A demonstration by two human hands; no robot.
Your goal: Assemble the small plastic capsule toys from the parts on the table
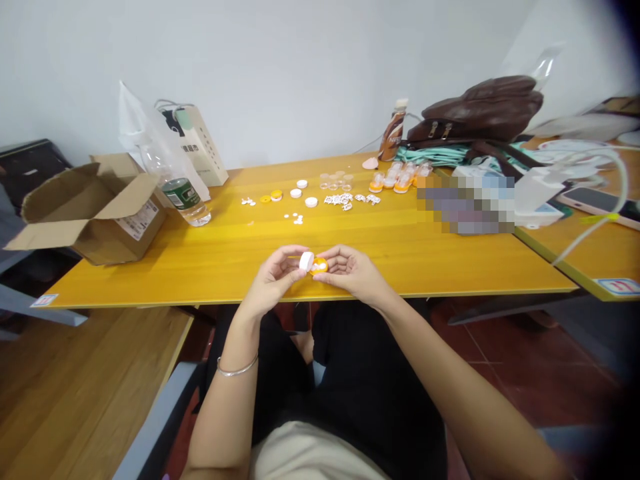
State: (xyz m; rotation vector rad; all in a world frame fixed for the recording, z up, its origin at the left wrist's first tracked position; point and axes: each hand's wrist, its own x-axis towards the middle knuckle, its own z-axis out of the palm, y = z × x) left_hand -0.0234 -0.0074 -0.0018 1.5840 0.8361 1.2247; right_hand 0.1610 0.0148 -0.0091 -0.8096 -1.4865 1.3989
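Note:
Between its thumb and fingers, my left hand pinches a round white cap, turned on its side. A round orange cap with small white pieces inside is gripped by my right hand. The two parts meet or nearly meet just above the table's front edge; whether they touch I cannot tell. Farther back lie several white caps, orange caps, small white pieces, white openwork discs and clear cups. Several orange-and-clear assembled pieces are grouped to the right.
An open cardboard box and a water bottle stand on the left, with a paper bag behind. At the back right are a brown drink bottle and a brown leather bag. A white cable loops over the right side.

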